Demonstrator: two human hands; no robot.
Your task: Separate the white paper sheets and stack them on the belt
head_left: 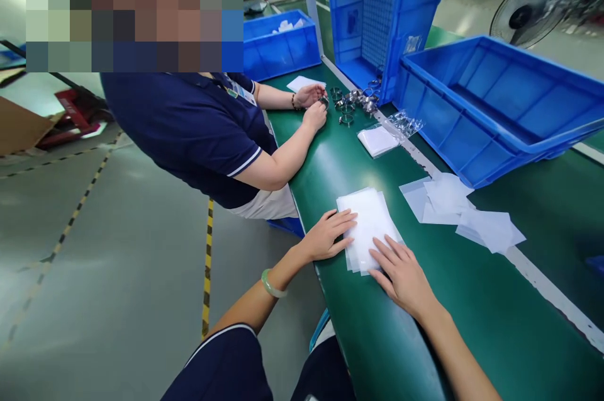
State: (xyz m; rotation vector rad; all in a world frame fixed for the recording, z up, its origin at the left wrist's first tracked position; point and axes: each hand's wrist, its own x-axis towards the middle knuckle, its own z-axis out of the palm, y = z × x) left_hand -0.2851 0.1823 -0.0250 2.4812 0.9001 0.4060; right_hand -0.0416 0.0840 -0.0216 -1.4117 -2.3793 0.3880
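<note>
Resting flat and open, the left hand and right hand press the stack of clear bags on the green desk.

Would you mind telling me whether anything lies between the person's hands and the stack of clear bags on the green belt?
Nothing visible does. The left hand and the right hand both rest flat, directly on the stack of clear bags.

Worktop dark green with a pale grey strip along it. Bags translucent white. Crates bright blue, one with a perforated grid base. Clamps shiny silver. Co-worker's shirt navy, white sleeve trim. Bangle pale green. Floor grey-green, yellow-black hazard stripes.
</note>
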